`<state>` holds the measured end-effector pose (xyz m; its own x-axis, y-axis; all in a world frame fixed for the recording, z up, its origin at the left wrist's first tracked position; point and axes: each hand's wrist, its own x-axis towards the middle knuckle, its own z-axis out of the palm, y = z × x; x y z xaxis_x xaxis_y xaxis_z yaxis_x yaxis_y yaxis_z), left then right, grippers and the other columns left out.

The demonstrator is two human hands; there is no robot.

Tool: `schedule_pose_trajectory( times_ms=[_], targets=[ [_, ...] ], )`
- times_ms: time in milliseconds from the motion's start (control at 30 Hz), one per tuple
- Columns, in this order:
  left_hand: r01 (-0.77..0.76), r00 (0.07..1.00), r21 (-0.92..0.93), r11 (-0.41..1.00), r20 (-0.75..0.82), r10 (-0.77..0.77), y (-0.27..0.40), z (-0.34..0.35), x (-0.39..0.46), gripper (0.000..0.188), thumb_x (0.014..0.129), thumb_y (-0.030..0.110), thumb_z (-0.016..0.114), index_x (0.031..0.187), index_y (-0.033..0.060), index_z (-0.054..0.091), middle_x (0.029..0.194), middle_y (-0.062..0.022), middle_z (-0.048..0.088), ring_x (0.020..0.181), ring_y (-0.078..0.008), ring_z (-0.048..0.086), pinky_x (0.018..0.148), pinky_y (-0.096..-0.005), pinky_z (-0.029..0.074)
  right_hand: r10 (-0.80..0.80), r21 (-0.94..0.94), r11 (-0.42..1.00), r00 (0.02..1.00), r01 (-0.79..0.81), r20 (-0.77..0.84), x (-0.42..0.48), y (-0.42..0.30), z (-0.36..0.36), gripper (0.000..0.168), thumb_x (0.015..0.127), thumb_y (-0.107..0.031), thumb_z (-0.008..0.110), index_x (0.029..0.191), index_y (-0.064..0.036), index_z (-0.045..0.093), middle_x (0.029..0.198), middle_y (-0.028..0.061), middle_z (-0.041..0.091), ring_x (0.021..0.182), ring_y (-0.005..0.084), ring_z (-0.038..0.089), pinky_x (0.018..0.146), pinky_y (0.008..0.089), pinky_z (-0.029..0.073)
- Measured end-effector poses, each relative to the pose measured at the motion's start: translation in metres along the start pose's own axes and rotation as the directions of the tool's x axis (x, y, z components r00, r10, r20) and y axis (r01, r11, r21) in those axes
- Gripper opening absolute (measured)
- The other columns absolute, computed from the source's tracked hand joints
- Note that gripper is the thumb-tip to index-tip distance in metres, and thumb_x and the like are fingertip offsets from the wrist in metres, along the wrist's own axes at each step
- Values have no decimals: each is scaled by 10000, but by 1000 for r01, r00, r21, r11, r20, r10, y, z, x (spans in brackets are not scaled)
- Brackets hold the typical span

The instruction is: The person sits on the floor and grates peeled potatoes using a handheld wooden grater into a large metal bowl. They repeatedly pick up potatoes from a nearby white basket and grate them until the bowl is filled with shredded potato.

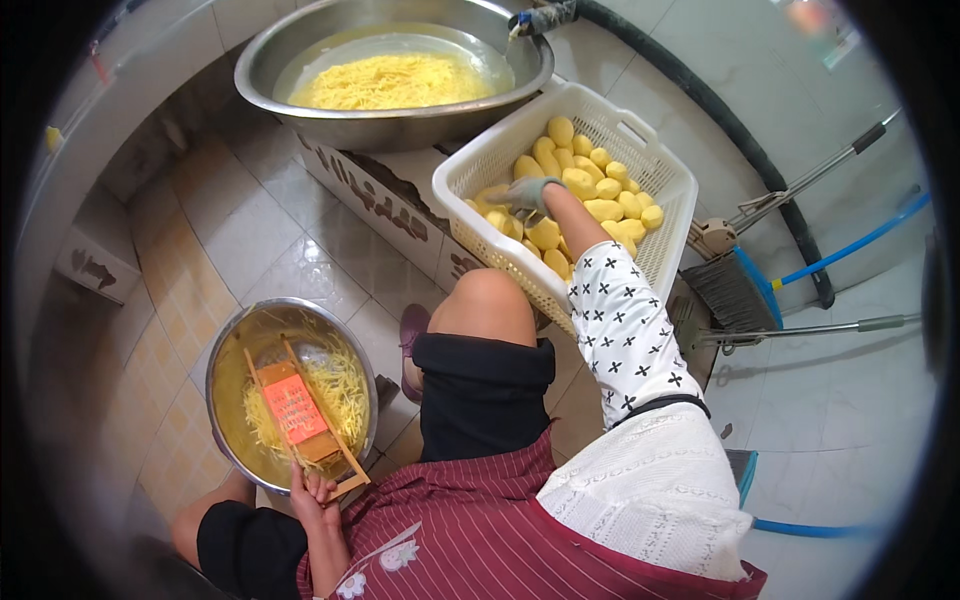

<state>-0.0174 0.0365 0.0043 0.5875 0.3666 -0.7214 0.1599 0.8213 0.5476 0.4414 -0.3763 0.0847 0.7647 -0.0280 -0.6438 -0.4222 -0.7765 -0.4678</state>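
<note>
My left hand (311,495) grips the near end of a wooden-framed grater (292,409) with an orange plate. The grater leans inside a round metal bowl (217,375), over a heap of shredded potato (337,382). My right hand (531,195), in a pale glove, reaches into a white plastic basket (667,172). Its fingers are among the peeled potatoes (581,184) on the basket's left side. Whether they close around one is hard to tell.
A large steel basin (262,97) holds more potato shreds (397,81) in water; a hose end (551,16) runs into it. At the right are a broom (739,292), its blue handle (855,244) and a black pipe (720,112) along the tiled wall. The tiled floor (292,255) looks wet.
</note>
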Motion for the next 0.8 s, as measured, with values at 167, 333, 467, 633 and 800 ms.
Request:
schedule_pose_trajectory(
  times_ms=[167,333,467,633,800],
  targets=[
    [26,1000,42,999,12,-26,-10,25,-7,258,968,339,467,811,136,445,473,59,265,379,-62,256,483,-235,337,-235,-628,759,972,174,-15,-25,-5,18,680,618,-464,739,1097,6,633,1073,204,634,949,308,621,815,373,491],
    [58,993,30,998,96,-61,-4,21,-11,236,974,326,458,817,150,445,465,62,256,360,-67,232,478,-240,324,-413,-337,885,876,322,-248,-19,-6,11,675,640,-368,733,1190,-15,567,1164,213,587,1058,307,570,905,372,449],
    [111,988,-4,994,109,-110,-3,25,-10,188,972,295,468,852,151,452,468,70,249,357,-69,220,489,-259,339,-340,267,846,853,461,-395,-85,-49,-13,505,786,-295,728,1179,-37,543,1097,146,605,949,216,617,791,329,538],
    [103,988,-123,987,125,-87,-8,15,1,218,962,304,485,908,94,467,492,53,283,411,-81,277,549,-279,386,-725,471,630,684,617,73,-188,-128,154,452,815,-258,708,1196,-82,540,1049,55,609,891,142,604,651,259,487],
    [101,995,-174,980,15,-100,-1,28,-15,222,938,293,512,877,84,464,501,45,312,408,-88,297,525,-303,409,-553,-94,796,781,598,290,-223,-121,333,558,775,-341,732,1168,-18,503,1044,181,595,929,270,604,807,352,497]
  ],
)
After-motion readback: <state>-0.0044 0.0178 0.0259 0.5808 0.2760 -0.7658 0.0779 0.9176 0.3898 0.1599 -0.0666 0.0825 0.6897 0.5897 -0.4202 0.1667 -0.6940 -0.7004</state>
